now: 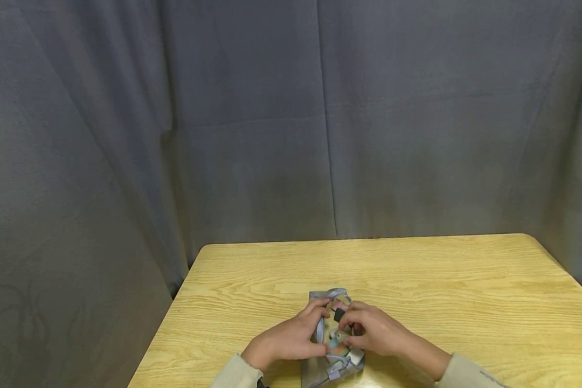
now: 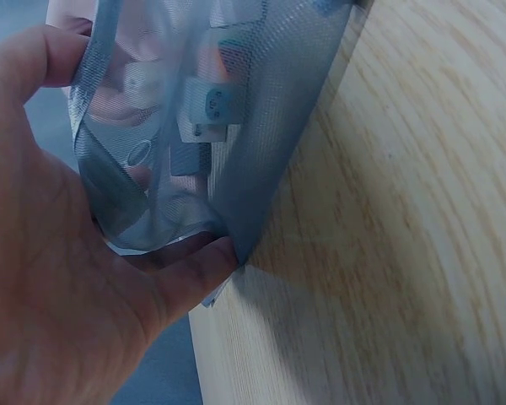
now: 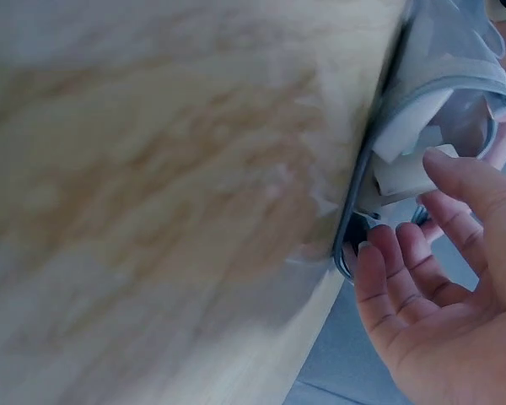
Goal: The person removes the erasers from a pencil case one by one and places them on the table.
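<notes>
Wood-grain counter (image 1: pixel 441 280) is lying underneath. Left fingers (image 2: pixel 63 56) are curling round the rim (image 2: pixel 99 59) of a mesh pouch (image 2: pixel 274 118); right fingers (image 3: pixel 372 287) are half-curling at its mouth, touching a pale block (image 3: pixel 402 177); whether gripping, cannot tell. Pouch, resting between them, is probably handling light and limp, rim best for holding. Small blocks (image 2: pixel 215 103) are showing inside. Grey curtain (image 1: pixel 252 134) is hanging beyond the fingers.

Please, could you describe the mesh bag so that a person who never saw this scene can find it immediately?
Start from the light wooden table in front of the grey curtain. At its near side, between the left hand and the right hand, is the mesh bag. Only this thing is see-through grey netting, with small coloured pieces inside.
</notes>
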Motion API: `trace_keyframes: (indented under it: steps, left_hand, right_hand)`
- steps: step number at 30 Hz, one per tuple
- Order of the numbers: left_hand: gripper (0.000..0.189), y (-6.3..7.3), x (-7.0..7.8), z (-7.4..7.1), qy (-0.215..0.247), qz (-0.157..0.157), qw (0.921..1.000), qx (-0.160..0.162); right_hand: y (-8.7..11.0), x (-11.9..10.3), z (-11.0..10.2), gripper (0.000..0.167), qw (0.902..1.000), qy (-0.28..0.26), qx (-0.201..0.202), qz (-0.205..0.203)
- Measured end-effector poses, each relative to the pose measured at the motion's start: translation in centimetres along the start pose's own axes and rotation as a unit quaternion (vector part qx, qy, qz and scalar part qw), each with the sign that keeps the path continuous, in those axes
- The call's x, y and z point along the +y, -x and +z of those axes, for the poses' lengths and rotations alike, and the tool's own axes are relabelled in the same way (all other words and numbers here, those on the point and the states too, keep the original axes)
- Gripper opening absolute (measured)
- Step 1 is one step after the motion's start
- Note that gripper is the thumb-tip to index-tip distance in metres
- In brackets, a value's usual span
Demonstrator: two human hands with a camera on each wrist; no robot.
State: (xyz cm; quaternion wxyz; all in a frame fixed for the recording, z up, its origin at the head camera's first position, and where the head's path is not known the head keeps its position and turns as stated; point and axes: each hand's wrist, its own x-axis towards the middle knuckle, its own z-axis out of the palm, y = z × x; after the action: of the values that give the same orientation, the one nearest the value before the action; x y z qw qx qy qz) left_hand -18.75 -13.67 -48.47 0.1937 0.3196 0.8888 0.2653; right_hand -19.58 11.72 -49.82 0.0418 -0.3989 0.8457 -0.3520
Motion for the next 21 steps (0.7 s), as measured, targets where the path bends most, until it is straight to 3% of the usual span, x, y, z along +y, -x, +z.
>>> trace_keyframes:
  steps: [9, 21]
  left_hand:
    - [0.073, -0.2, -0.1, 0.2, -0.003, -0.003, 1.0000, 0.004]
    - [0.070, 0.1, -0.1, 0.3, -0.009, -0.007, 0.9999, 0.010]
  right_hand:
    - [0.4, -0.1, -0.9, 0.016, 0.9968, -0.079, 0.002, -0.006]
    - [1.8, -0.6, -2.1, 0.015, 0.9948, -0.098, 0.001, 0.026]
